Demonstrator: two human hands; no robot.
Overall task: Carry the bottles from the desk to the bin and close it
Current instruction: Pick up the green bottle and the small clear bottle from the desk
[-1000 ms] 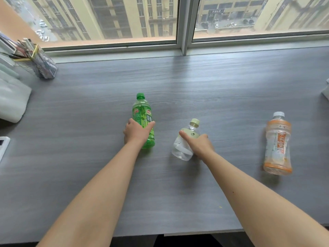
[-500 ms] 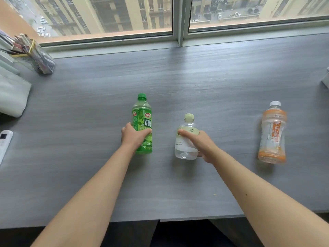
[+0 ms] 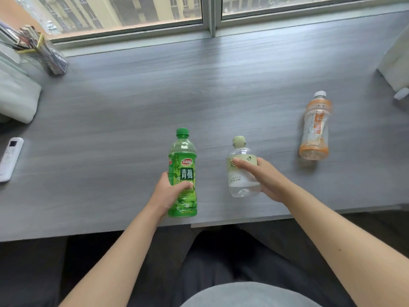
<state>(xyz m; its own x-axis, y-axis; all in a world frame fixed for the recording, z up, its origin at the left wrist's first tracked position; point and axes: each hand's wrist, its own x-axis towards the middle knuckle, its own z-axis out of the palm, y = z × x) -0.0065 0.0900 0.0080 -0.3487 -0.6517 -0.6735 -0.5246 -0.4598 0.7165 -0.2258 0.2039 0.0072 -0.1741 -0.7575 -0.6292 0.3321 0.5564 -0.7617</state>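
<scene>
My left hand grips a green bottle with a green cap, held upright near the front edge of the grey desk. My right hand is wrapped around a small clear bottle with a pale green cap and label, just right of the green one. An orange-labelled bottle with a white cap stands alone farther right on the desk. No bin is in view.
A mesh pen holder sits at the back left, a white padded object at the left edge, and a white remote below it. A white object is at the far right. A window runs along the back.
Both bottles have been lifted and drawn toward the desk's front edge and my body. The view has tilted down, so my lap now shows below the desk.
</scene>
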